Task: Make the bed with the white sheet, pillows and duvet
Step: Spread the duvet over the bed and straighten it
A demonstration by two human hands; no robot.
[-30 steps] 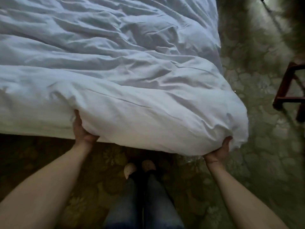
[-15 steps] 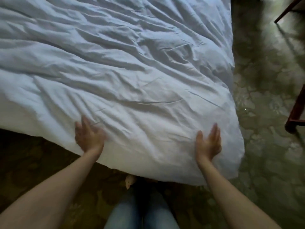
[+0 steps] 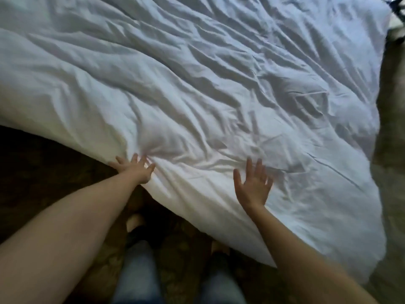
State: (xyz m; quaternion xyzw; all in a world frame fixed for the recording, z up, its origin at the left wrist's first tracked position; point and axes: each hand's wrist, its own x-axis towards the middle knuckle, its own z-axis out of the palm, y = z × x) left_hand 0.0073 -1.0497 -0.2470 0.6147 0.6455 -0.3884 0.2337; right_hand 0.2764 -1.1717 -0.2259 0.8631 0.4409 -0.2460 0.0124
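Observation:
A white, heavily wrinkled duvet [image 3: 197, 88] covers the whole bed and hangs over its near edge and right corner. My left hand [image 3: 135, 168] lies flat with fingers spread on the duvet at the near edge, where creases fan out from the fingertips. My right hand [image 3: 253, 186] is flat too, fingers straight and apart, on the duvet further right. Neither hand holds any cloth. No pillows or sheet show; the duvet hides whatever is under it.
Dark patterned carpet [image 3: 43, 167] runs along the near side of the bed and up the right side [image 3: 392, 150]. My jeans-clad legs [image 3: 140, 277] and feet stand against the bed's edge. A dark object [image 3: 397, 7] sits at the top right corner.
One second ago both hands gripped the duvet's near edge from below. They let go, moved on top and now press flat, sliding forward over the duvet. The view has shifted right and up.

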